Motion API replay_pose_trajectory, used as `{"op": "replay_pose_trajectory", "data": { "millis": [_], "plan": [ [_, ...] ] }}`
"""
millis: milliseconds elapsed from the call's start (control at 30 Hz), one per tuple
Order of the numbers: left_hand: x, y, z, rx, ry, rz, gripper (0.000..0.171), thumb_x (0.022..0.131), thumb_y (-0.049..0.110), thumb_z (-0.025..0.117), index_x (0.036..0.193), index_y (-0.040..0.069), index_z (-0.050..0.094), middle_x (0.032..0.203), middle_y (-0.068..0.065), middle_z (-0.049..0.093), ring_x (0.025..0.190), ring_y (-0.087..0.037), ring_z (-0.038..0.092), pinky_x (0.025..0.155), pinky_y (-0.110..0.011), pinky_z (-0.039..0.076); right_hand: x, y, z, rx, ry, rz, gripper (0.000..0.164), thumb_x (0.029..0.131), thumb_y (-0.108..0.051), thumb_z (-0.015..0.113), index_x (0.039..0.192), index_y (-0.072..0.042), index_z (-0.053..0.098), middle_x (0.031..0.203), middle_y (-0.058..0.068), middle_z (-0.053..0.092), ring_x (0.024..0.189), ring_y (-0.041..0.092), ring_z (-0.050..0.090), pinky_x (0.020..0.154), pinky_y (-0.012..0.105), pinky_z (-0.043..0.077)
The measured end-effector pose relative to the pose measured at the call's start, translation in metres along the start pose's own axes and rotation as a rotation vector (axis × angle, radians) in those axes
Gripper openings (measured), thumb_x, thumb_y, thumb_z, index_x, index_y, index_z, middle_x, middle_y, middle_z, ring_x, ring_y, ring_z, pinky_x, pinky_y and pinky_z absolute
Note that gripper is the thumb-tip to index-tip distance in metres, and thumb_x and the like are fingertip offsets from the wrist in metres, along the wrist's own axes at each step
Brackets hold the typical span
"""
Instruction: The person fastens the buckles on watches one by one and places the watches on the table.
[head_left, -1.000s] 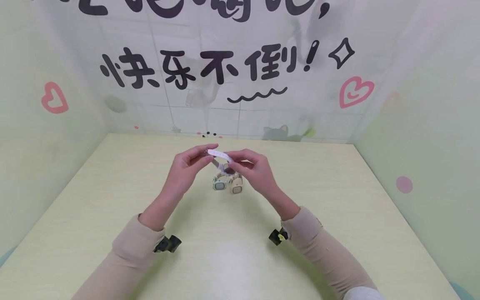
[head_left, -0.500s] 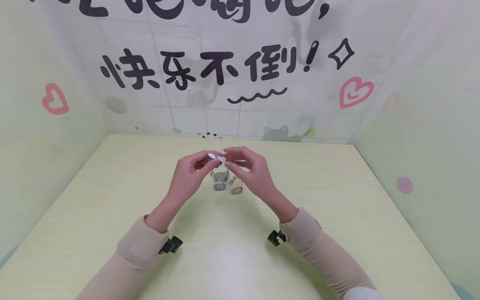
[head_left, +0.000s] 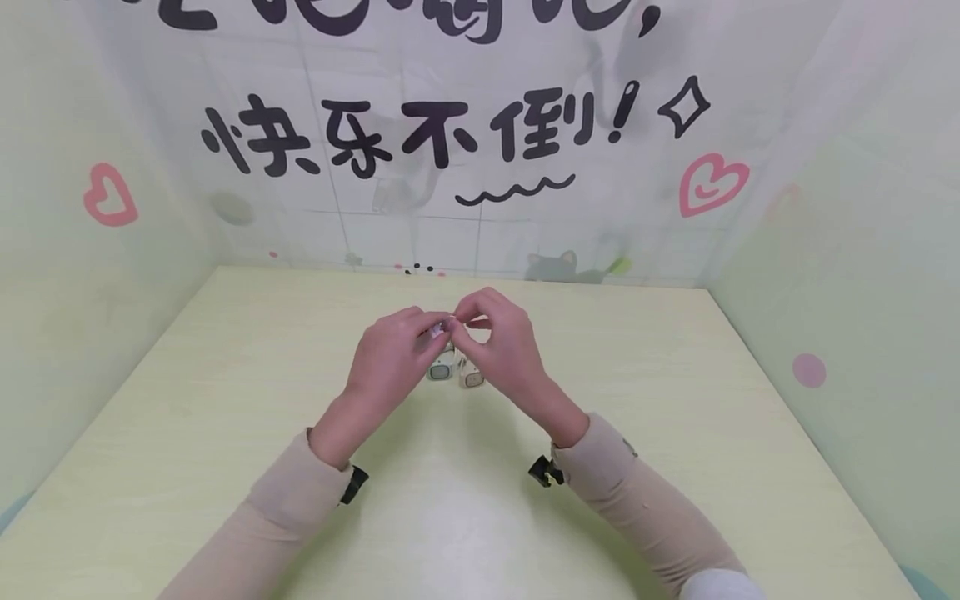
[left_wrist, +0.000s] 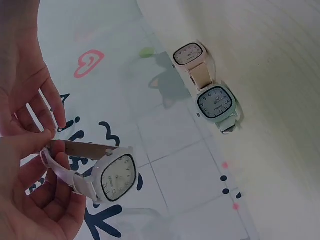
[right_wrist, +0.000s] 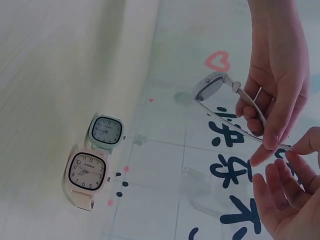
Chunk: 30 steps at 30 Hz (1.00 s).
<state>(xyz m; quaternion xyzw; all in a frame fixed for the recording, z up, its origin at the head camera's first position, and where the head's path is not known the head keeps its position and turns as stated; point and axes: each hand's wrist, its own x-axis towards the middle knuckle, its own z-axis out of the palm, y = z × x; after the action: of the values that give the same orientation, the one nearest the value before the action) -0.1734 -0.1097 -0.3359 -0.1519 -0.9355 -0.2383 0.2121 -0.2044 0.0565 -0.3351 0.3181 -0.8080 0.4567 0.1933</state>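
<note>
A white wristwatch (left_wrist: 117, 176) hangs in the air by its strap between my two hands, its face seen in the left wrist view. My left hand (head_left: 390, 354) grips the strap with curled fingers. The thumb and index finger of my right hand (head_left: 506, 342) pinch the strap's end, where the fingertips of both hands meet. Fingers hide part of the strap. Just below the hands, a mint green watch (right_wrist: 106, 131) and a beige-pink watch (right_wrist: 86, 170) stand side by side on the table, both with their straps looped.
The pale wooden table (head_left: 465, 517) reaches back to a printed white wall sheet (head_left: 480, 225) with black lettering and pink hearts. Side sheets enclose it left and right. A small black camera (head_left: 545, 472) sits at my right cuff.
My hands have come together, and the white watch has turned so its strap ends lie between the fingertips. The left hand has moved right. Both watches on the table stay put.
</note>
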Motion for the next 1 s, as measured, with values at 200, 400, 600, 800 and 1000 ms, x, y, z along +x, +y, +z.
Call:
{"op": "replay_pose_trajectory", "data": {
  "millis": [200, 400, 600, 800, 1000],
  "plan": [
    [-0.001, -0.002, 0.001, 0.026, -0.072, -0.063, 0.026, 0.093, 0.026, 0.071, 0.113, 0.010, 0.075, 0.085, -0.006, 0.072, 0.064, -0.016, 0.059, 0.056, -0.027, 0.048, 0.001, 0.002, -0.004, 0.121, 0.085, 0.044, 0.004, 0.091, -0.003, 0.062, 0.092, 0.000, 0.064, 0.091, 0.014, 0.070, 0.085, 0.025, 0.070, 0.075, 0.036, 0.063],
    [-0.001, -0.003, 0.002, 0.044, -0.088, -0.053, 0.025, 0.093, 0.025, 0.071, 0.112, 0.010, 0.075, 0.086, -0.006, 0.071, 0.066, -0.016, 0.060, 0.058, -0.028, 0.050, 0.001, 0.005, -0.006, 0.143, -0.027, 0.149, 0.010, 0.092, -0.009, 0.061, 0.100, -0.002, 0.063, 0.096, 0.013, 0.072, 0.081, 0.023, 0.072, 0.072, 0.031, 0.062],
    [0.001, -0.004, 0.002, -0.254, -0.117, -0.135, 0.029, 0.097, 0.023, 0.067, 0.121, 0.007, 0.068, 0.094, -0.009, 0.070, 0.074, -0.018, 0.058, 0.063, -0.026, 0.049, -0.001, 0.013, -0.005, 0.297, -0.086, 0.254, 0.008, 0.096, -0.005, 0.061, 0.095, 0.002, 0.064, 0.094, 0.020, 0.074, 0.080, 0.030, 0.073, 0.071, 0.037, 0.063],
    [0.003, -0.007, 0.001, -0.500, -0.066, -0.236, 0.015, 0.100, 0.018, 0.061, 0.108, 0.006, 0.063, 0.093, -0.011, 0.069, 0.074, -0.019, 0.053, 0.062, -0.021, 0.041, -0.001, 0.015, -0.005, 0.425, -0.068, 0.300, 0.010, 0.098, -0.005, 0.060, 0.098, 0.005, 0.062, 0.100, 0.025, 0.073, 0.080, 0.012, 0.071, 0.077, 0.029, 0.062],
    [0.006, -0.006, 0.002, -0.483, -0.042, -0.256, 0.010, 0.097, 0.016, 0.063, 0.101, 0.007, 0.064, 0.091, -0.010, 0.070, 0.075, -0.019, 0.055, 0.066, -0.024, 0.044, -0.001, 0.013, -0.004, 0.431, -0.058, 0.300, 0.010, 0.098, -0.005, 0.060, 0.098, 0.005, 0.062, 0.101, 0.025, 0.073, 0.082, 0.013, 0.072, 0.079, 0.030, 0.062]
  ]
}}
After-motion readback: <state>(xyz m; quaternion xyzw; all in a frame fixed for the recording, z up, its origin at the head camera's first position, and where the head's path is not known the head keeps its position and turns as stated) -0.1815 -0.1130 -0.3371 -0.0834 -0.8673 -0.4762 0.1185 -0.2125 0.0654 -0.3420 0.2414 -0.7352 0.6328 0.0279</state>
